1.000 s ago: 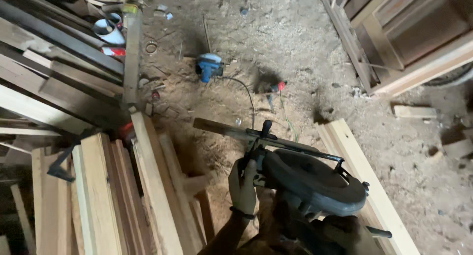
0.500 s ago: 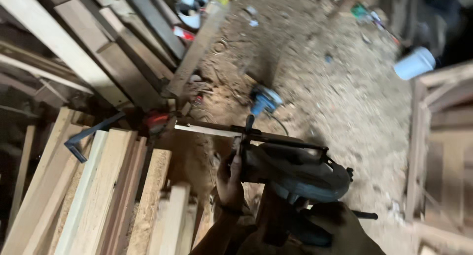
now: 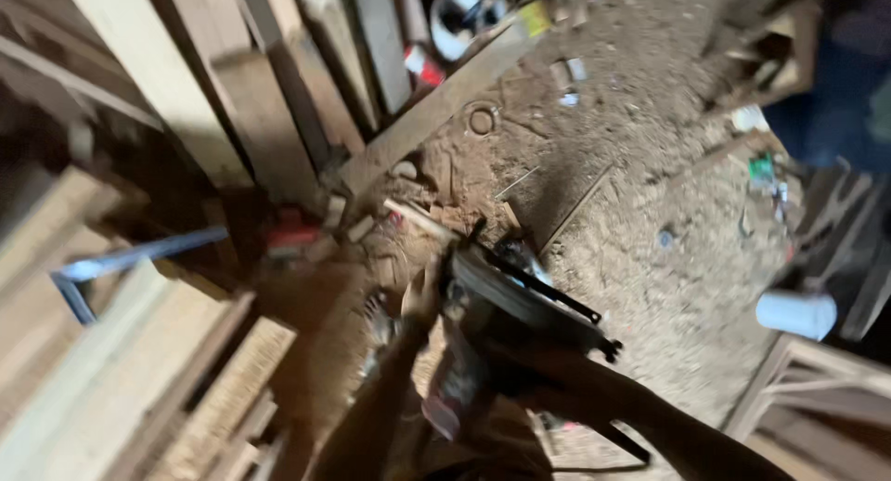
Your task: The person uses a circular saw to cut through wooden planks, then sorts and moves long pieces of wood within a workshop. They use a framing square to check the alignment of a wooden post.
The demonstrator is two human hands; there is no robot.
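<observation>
The view is blurred by motion. I carry a dark circular saw (image 3: pixel 509 293) with a round blade guard over a sawdust floor. My left hand (image 3: pixel 419 303) grips the saw's left front side. My right hand (image 3: pixel 536 374) is in shadow at the rear of the saw and holds its handle, with my forearm running off to the lower right. A thin wooden strip (image 3: pixel 422 219) lies on the floor just beyond the saw.
Stacked pale planks (image 3: pixel 139 370) fill the left, with a blue metal square (image 3: pixel 102 267) and a red tool (image 3: pixel 292 235) on them. Long boards (image 3: pixel 278 100) lean at the top left. A white container (image 3: pixel 796 312) and a wooden frame (image 3: pixel 817 388) are at right. Another person's legs (image 3: pixel 835 82) show at the top right.
The view has swung and rolled, so the planks now sit lower left. The saw has tilted and stays in both hands. The blue power tool on the floor is out of view.
</observation>
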